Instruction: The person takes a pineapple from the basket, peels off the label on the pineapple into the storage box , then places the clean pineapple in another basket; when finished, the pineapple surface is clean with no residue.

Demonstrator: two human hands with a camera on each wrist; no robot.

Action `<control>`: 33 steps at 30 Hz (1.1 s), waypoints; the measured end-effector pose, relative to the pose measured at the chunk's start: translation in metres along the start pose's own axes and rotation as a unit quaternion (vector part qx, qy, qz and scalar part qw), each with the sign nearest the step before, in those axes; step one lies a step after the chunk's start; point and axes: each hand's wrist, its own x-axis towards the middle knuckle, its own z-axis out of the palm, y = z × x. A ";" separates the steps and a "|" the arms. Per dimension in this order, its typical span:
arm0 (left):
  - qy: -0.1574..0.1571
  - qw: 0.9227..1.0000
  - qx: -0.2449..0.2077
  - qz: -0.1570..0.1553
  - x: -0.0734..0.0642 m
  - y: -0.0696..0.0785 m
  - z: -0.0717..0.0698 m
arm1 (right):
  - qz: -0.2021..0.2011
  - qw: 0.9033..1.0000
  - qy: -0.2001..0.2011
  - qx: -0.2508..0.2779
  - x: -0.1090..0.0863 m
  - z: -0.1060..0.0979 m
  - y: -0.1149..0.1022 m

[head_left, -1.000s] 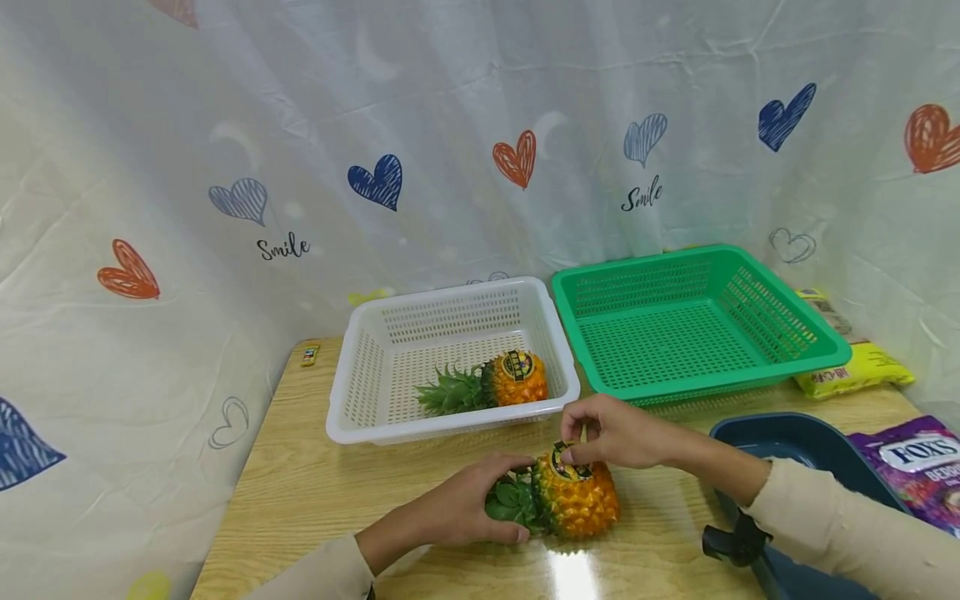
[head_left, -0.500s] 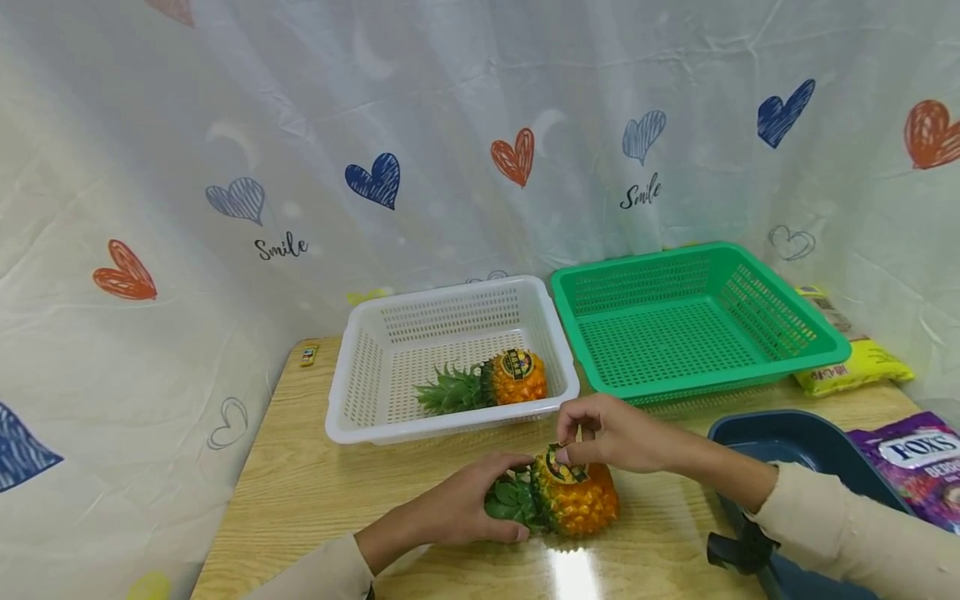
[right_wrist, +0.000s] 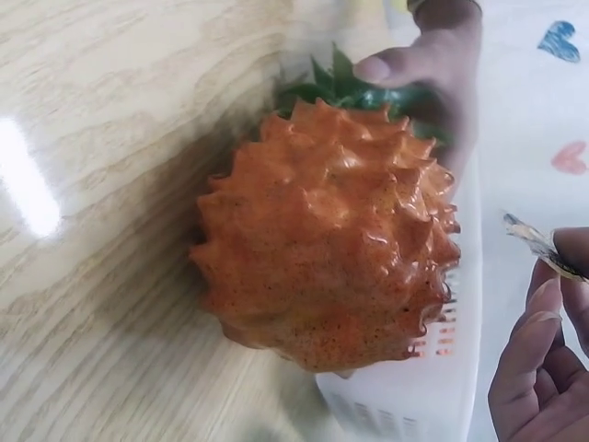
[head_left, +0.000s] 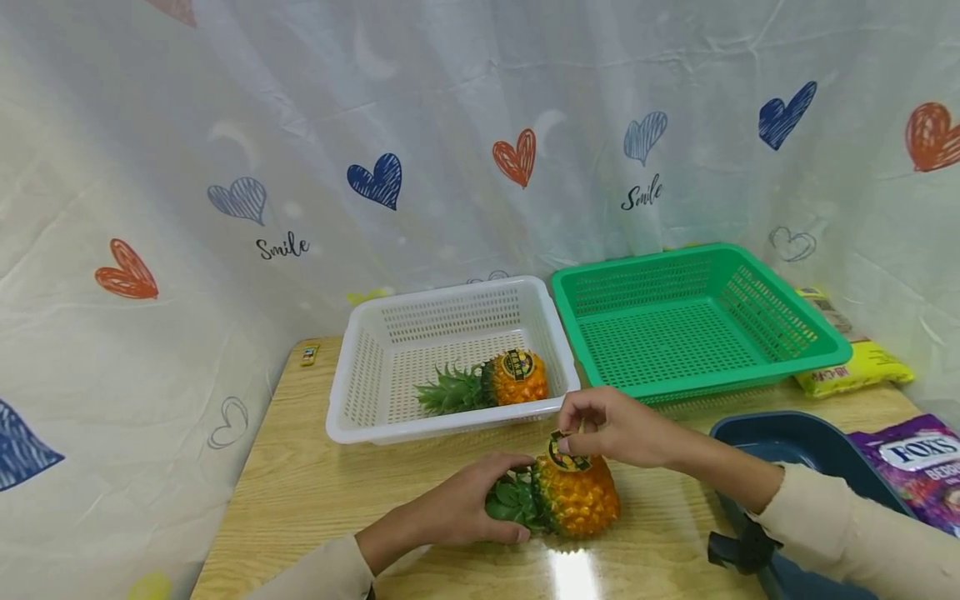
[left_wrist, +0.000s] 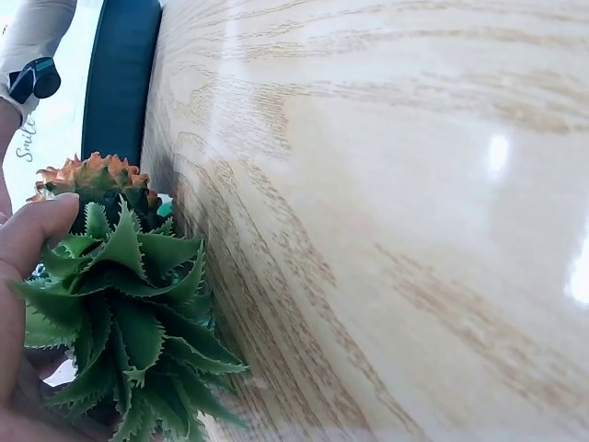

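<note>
A pineapple (head_left: 583,502) lies on its side on the wooden table, leafy crown to the left. My left hand (head_left: 467,502) grips it by the crown (left_wrist: 133,322), thumb on the near side and fingers on the far side. Over the fruit's top, my right hand (head_left: 621,429) pinches a black and yellow label (head_left: 567,455) between thumb and fingers. From the right wrist, the label (right_wrist: 538,244) stands out beside the fruit with a visible gap. Another pineapple (head_left: 517,379), bearing a similar label, lies in the white basket (head_left: 442,431).
A green basket (head_left: 720,373) stands beside the white one at the back. On the right are a dark blue tub (head_left: 780,425), a purple FOXS bag (head_left: 918,467) and a yellow bag (head_left: 855,371). A small yellow packet (head_left: 309,355) lies at the far left corner.
The right hand has risen slightly, and the label has shifted up with it over the fruit's top. The left hand and both pineapples have stayed in place.
</note>
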 end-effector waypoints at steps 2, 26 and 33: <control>-0.002 1.000 -0.002 -0.002 0.000 0.000 0.000 | 0.001 1.000 0.000 0.004 -0.002 -0.002 0.001; -0.005 1.000 -0.012 -0.006 -0.001 -0.002 0.000 | 0.043 0.999 0.003 0.014 -0.048 -0.036 0.015; 0.000 1.000 -0.012 -0.006 -0.002 -0.002 0.001 | 0.068 0.998 -0.011 0.013 -0.060 -0.045 0.021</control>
